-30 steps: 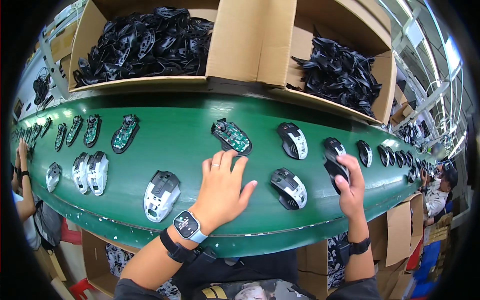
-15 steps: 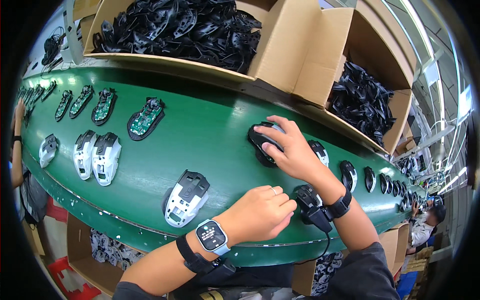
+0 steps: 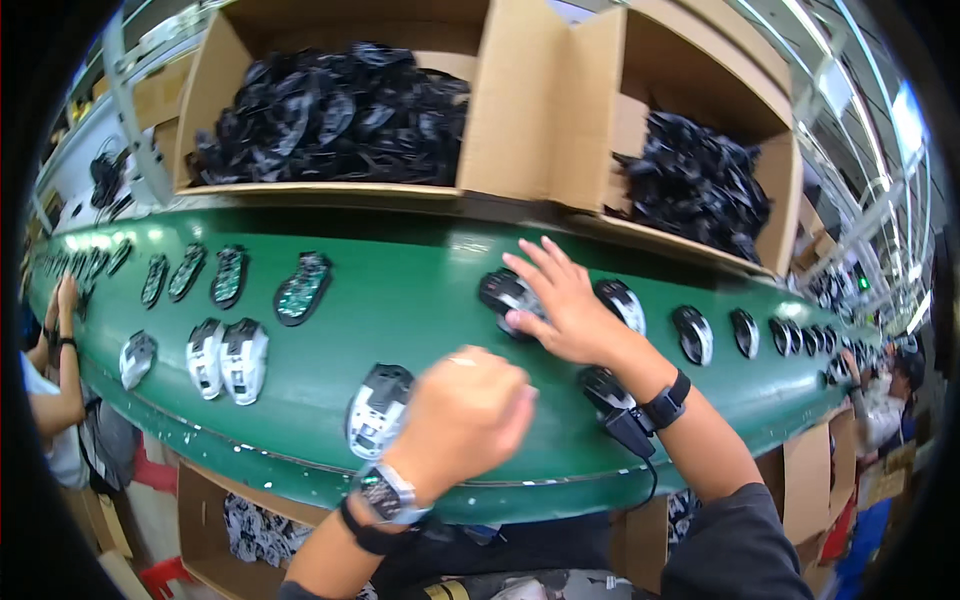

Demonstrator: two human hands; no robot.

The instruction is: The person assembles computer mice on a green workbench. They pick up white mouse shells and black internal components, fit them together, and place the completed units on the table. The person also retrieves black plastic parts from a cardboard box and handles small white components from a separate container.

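My right hand (image 3: 575, 305) is held over a black and white computer mouse (image 3: 503, 295) on the green bench (image 3: 330, 350). Its fingers are spread, and the thumb lies against or just above the mouse; I cannot tell whether it touches. My left hand (image 3: 470, 410), somewhat blurred, is curled into a fist above the near side of the bench. Whatever it may hold is hidden. Beside the fist lies a white and black mouse shell (image 3: 372, 415), partly covered by my left hand and wrist. Another dark mouse (image 3: 603, 385) sits below my right wrist.
Two cardboard boxes (image 3: 545, 120) of black plastic parts stand along the far edge. Green circuit boards on black bases (image 3: 303, 290) and white shells (image 3: 243, 360) lie to the left. Several mice (image 3: 692, 335) line the right. A co-worker's arms (image 3: 65, 350) reach in at left; another person (image 3: 895, 390) is at far right.
My right hand has lifted and spread its fingers off the mouse, which now shows its lighter side. My left fist has moved left and a little up. The whole view has tilted.
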